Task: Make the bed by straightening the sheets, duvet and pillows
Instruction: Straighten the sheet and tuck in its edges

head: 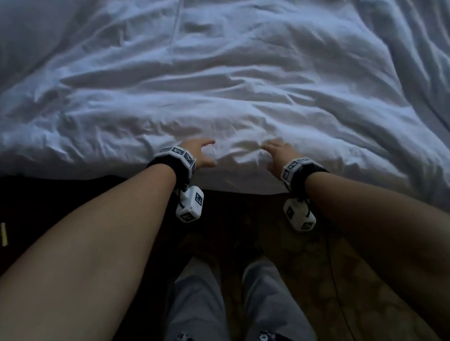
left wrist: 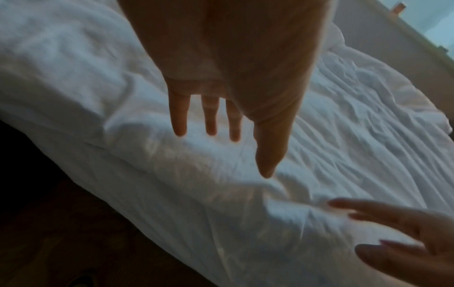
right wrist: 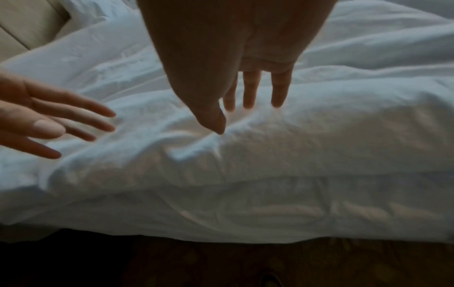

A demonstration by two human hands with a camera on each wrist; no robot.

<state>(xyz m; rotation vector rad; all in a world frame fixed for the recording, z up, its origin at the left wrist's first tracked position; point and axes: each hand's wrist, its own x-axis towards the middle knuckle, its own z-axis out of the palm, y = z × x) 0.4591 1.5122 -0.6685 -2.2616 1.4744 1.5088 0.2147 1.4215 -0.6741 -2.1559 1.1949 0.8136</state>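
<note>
Duvet (head: 210,83) lay rumpled; left hand (head: 204,153) and right hand (head: 278,152) hovered, fingers (left wrist: 178,116) spread, gripping nothing; grabbing only the cover risked bunching it further.

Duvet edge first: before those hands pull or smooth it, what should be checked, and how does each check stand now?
1. Left hand free, fingers spread: ok.
2. Right hand free, fingers spread: ok.
3. Both hands at the duvet near edge: ok.
4. Fabric gripped: not ok, neither hand holds any.
5. Duvet smooth: not ok, wrinkled all over.
6. Pillow straight: cannot tell, mostly out of view.
</note>
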